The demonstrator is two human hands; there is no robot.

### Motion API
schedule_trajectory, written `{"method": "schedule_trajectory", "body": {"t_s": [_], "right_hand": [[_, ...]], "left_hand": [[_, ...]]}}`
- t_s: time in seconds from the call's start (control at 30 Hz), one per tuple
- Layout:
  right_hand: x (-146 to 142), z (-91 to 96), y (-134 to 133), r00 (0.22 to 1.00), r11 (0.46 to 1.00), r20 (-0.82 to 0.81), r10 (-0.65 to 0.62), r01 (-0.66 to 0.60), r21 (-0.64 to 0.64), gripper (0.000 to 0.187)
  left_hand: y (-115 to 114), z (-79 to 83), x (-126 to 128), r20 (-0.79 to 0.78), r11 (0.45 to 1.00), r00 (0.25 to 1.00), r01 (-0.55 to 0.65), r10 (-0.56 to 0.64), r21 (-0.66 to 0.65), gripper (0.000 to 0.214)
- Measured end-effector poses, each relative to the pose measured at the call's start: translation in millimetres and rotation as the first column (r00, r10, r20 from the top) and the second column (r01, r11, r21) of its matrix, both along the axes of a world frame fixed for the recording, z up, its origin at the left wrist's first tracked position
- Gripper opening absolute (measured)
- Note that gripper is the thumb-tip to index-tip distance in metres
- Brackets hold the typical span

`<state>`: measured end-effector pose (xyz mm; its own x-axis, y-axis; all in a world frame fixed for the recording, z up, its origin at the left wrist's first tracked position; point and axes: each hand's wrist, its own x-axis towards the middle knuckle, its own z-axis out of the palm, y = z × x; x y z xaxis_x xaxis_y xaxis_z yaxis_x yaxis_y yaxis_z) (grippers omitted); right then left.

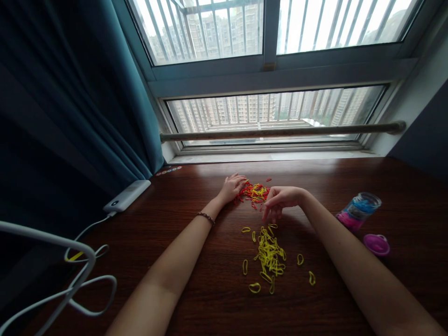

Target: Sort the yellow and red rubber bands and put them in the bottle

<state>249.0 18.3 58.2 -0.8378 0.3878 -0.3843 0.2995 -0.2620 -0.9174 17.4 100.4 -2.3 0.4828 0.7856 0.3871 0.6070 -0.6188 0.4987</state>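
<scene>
Window-lit bench, two heaps of rubber bands

Daylight from the barred window (224, 35) falls on a dark wooden bench (325, 303), its far edge meeting the sill. Near that edge, between the hands, lies a mixed heap of red and yellow rubber bands (257, 192); a yellow pile (270, 252) sits closer to the person. The left hand (232, 188) rests at the heap's left side, fingers loosely stretched. The right hand (282, 198) bends downward at its right, fingers curled; whether they pinch a band, I cannot tell.

Loops this fine probably tangle, so a light fingertip pinch, lifting rather than dragging, should leave the neighbours lying. Stray yellow bands (300, 259) surround the near pile, and a low forearm could sweep them. A clear jar (362, 207) and purple lid (377, 245) beside the right forearm limit outward swings; the wood between the left forearm and the white cable (42, 236) offers more room.
</scene>
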Motion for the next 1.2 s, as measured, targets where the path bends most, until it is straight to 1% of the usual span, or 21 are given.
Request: {"method": "schedule_trajectory", "body": {"t_s": [0.07,0.1,0.13,0.17,0.23,0.3,0.37,0.43,0.5,0.53,0.57,0.6,0.67,0.73,0.77,0.83,0.87,0.9,1.0,1.13,1.2], "right_hand": [[-2.5,-5.5,3.7,0.990,0.989,-0.045,-0.134,0.136,0.057,0.036],[-3.5,-10.4,7.1,0.969,0.967,-0.080,-0.236,0.242,0.085,0.035],[-4.3,-16.0,11.1,0.930,0.927,-0.121,-0.347,0.359,0.108,0.034],[-4.7,-21.7,15.2,0.876,0.871,-0.164,-0.454,0.475,0.127,0.032],[-4.5,-31.6,22.8,0.745,0.731,-0.245,-0.620,0.662,0.166,0.029],[-3.4,-38.2,28.2,0.635,0.593,-0.303,-0.710,0.772,0.228,0.027],[-2.2,-42.2,31.6,0.563,0.465,-0.324,-0.761,0.820,0.333,0.028],[-1.5,-45.6,33.6,0.515,0.309,-0.317,-0.796,0.797,0.520,0.028],[-1.8,-49.4,34.7,0.493,0.170,-0.303,-0.816,0.705,0.689,0.024],[-2.2,-51.4,34.9,0.496,0.121,-0.288,-0.819,0.641,0.758,0.021],[-2.9,-53.2,34.7,0.508,0.091,-0.263,-0.820,0.570,0.817,0.018],[-3.7,-54.7,34.2,0.525,0.075,-0.229,-0.819,0.495,0.866,0.016],[-5.2,-56.4,32.6,0.557,0.050,-0.145,-0.818,0.319,0.946,0.016],[-6.4,-56.2,30.8,0.574,0.043,-0.069,-0.816,0.180,0.983,0.016],[-6.8,-55.6,30.2,0.579,0.050,-0.043,-0.814,0.144,0.988,0.016],[-7.4,-54.4,29.5,0.585,0.075,-0.005,-0.811,0.112,0.991,0.017],[-7.7,-53.8,29.5,0.586,0.086,0.007,-0.810,0.107,0.990,0.017],[-8.2,-53.4,29.4,0.586,0.093,0.013,-0.810,0.106,0.990,0.018],[-10.6,-53.3,29.0,0.585,0.099,0.013,-0.811,0.115,0.988,0.021],[-15.3,-54.3,26.8,0.578,0.100,0.019,-0.816,0.109,0.989,0.026],[-17.3,-54.9,25.5,0.568,0.095,0.016,-0.823,0.109,0.989,0.025]], "left_hand": [[1.5,-5.5,-1.4,-0.129,1.000,0.992,-0.009,0.007,-0.016,0.032],[1.7,-6.9,-1.2,-0.173,1.000,0.985,-0.012,0.007,-0.028,0.033],[1.7,-7.6,-0.6,-0.206,0.999,0.979,-0.011,0.003,-0.038,0.033],[1.9,-7.8,0.0,-0.227,0.999,0.974,-0.008,-0.003,-0.045,0.034],[2.5,-7.7,1.0,-0.241,0.998,0.970,0.001,-0.015,-0.058,0.034],[3.7,-7.5,0.9,-0.228,0.998,0.973,0.009,-0.023,-0.063,0.034],[5.0,-7.2,0.1,-0.178,0.998,0.984,0.010,-0.020,-0.057,0.033],[6.1,-6.2,-0.9,-0.075,0.998,0.997,0.026,-0.030,-0.055,0.032],[6.4,-3.9,-1.6,0.083,0.996,0.995,0.060,-0.054,-0.065,0.031],[6.1,-2.1,-1.6,0.169,0.993,0.984,0.074,-0.058,-0.091,0.030],[5.2,0.2,-1.5,0.246,0.988,0.968,0.082,-0.048,-0.130,0.028],[3.8,3.1,-1.2,0.303,0.982,0.953,0.083,-0.027,-0.173,0.027],[-0.9,10.2,-0.3,0.358,0.954,0.934,0.099,0.009,-0.283,0.023],[-8.0,18.7,0.7,0.371,0.887,0.928,0.197,-0.032,-0.418,0.023],[-12.3,23.2,1.4,0.373,0.834,0.925,0.262,-0.073,-0.486,0.025],[-21.4,32.6,3.0,0.360,0.708,0.920,0.358,-0.156,-0.609,0.032],[-26.0,37.3,4.3,0.333,0.666,0.923,0.372,-0.192,-0.647,0.034],[-30.4,41.8,5.8,0.296,0.638,0.928,0.371,-0.226,-0.674,0.035],[-42.7,54.4,12.4,0.202,0.600,0.920,0.375,-0.337,-0.707,0.032],[-56.9,67.0,22.5,0.143,0.506,0.846,0.433,-0.514,-0.746,0.027],[-61.9,71.4,25.1,0.131,0.457,0.809,0.448,-0.573,-0.768,0.027]]}}
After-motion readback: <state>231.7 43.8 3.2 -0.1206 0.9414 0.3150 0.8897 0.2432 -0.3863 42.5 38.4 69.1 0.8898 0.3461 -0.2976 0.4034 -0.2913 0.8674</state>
